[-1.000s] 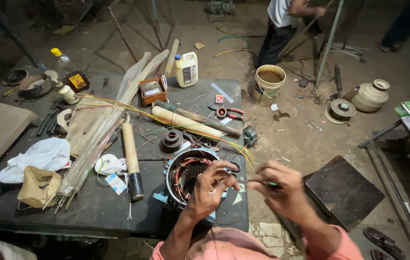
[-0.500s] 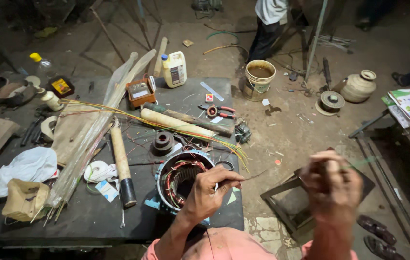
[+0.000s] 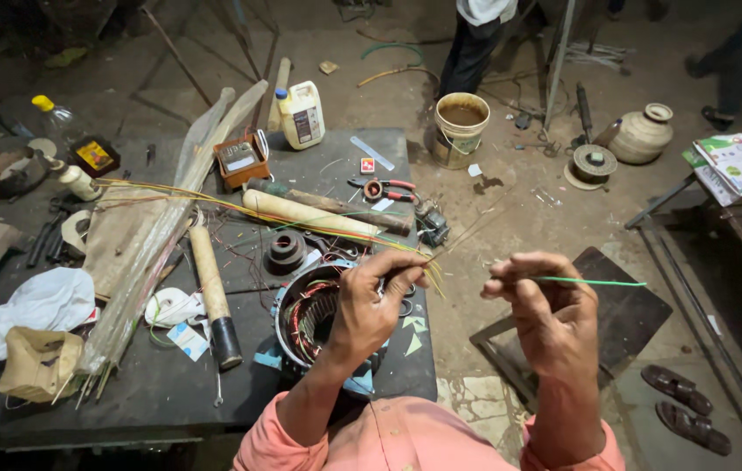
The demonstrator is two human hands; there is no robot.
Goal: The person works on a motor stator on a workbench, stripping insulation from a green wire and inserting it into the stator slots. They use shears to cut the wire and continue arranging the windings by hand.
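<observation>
My left hand hovers over the round motor stator with copper windings on the dark table, pinching thin wire strands that run toward my right hand. My right hand is raised off the table's right side, fingers closed on a thin green sleeve that sticks out to the right. A bundle of long yellow and green sleeves lies across the table, ending near my left hand.
On the table lie cream tubes, a black-tipped tube, red pliers, a white jug, an orange box and rags. A bucket, clay pot, sandals and a standing person occupy the floor.
My right hand rose and swung right, away from the stator, and now holds a green sleeve pointing right. My left hand lifted slightly above the stator. The camera shifted.
</observation>
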